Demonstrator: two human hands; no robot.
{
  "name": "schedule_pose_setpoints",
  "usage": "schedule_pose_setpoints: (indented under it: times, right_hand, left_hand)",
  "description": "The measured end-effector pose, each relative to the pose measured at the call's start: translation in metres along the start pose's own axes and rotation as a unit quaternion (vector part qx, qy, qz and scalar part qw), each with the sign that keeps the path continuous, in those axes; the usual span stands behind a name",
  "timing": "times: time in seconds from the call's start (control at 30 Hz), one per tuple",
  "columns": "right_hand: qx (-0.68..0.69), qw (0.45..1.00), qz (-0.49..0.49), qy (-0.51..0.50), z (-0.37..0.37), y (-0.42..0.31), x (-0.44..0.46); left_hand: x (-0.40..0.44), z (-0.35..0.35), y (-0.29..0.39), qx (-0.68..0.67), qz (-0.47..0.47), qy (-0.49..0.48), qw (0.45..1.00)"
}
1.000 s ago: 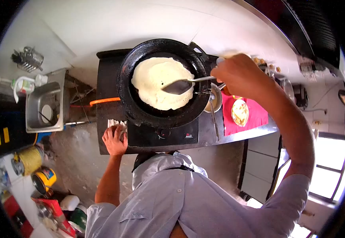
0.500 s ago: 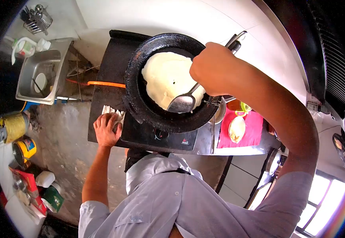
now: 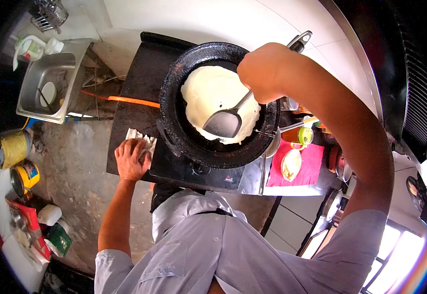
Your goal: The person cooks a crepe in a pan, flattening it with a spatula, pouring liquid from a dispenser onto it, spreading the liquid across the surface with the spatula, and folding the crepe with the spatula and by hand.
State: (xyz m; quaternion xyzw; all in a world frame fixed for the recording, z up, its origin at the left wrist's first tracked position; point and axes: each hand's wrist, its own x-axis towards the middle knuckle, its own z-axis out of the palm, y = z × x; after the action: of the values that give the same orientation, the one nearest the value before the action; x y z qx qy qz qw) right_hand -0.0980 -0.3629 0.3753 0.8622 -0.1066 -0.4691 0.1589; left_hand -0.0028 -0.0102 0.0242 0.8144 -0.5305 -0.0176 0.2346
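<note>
My right hand (image 3: pixel 267 73) is closed round the handle of a metal spatula (image 3: pixel 223 123). The spatula's blade rests against the lower edge of a thin, pale pancake (image 3: pixel 208 93). That pancake lies in a wide black pan (image 3: pixel 171 120) and has a small dark hole near its middle. Down to the left of the pan, my left hand (image 3: pixel 131 161) grips a crumpled whitish cloth (image 3: pixel 148 142) on the dark cooktop (image 3: pixel 130 120). Part of the spatula handle is hidden by my right hand.
An orange hose (image 3: pixel 134 102) runs to the pan's left side. On the right, a bowl of food (image 3: pixel 291 164) sits on a red cloth (image 3: pixel 311 169), beside a green-and-amber cup (image 3: pixel 304 135). A steel sink (image 3: pixel 59 115) stands at the far left.
The spatula blade has shifted a little up and left relative to the pancake and shows more of its face. My left hand stays on the cloth. The camera view has shifted slightly.
</note>
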Motion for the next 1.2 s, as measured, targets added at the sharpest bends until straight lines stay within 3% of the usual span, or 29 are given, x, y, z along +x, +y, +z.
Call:
schedule_pose_setpoints:
  times: [0.23,0.4,0.53,1.2]
  right_hand:
    - [0.069,0.996,0.050,0.014,0.007,0.030,-0.016]
    - [0.272,0.960,0.010,-0.070,0.042,0.055,-0.001]
    - [0.327,0.942,-0.024,-0.069,0.069,0.058,0.017]
    - [0.321,0.947,0.008,-0.015,0.089,0.095,0.031]
  left_hand:
    - [0.000,0.002,-0.001,-0.006,0.000,0.002,1.000]
    - [0.000,0.000,0.000,-0.009,0.001,-0.013,1.000]
    - [0.000,0.001,-0.001,-0.012,0.002,-0.013,1.000]
    - [0.003,-0.002,0.004,0.000,-0.005,-0.026,1.000]
